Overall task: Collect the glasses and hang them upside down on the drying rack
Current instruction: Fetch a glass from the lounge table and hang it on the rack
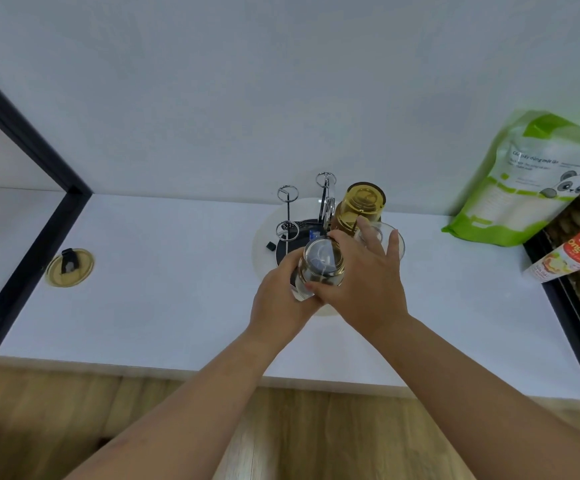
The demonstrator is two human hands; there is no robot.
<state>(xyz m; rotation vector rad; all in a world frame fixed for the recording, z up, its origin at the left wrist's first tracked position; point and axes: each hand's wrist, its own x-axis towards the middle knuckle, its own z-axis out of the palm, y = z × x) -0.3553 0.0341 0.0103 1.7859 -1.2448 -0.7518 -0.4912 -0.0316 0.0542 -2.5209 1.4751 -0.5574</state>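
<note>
A chrome drying rack (288,206) with ring-topped prongs stands on a round white tray (264,244) at the back of the white counter. An amber glass (359,206) hangs upside down on a rear right prong. Another clear glass (390,239) sits inverted on the right side, partly behind my right hand. Both hands hold a clear glass (321,268) bottom-up over the front of the rack: my left hand (281,299) grips its lower side, my right hand (368,282) wraps it from the right. The prong under it is hidden.
A green and white pouch (531,181) leans on the wall at the right, beside a red and white carton (572,254) on a dark tray. A round gold lid (69,267) lies on the counter at the left, near a black frame (29,244).
</note>
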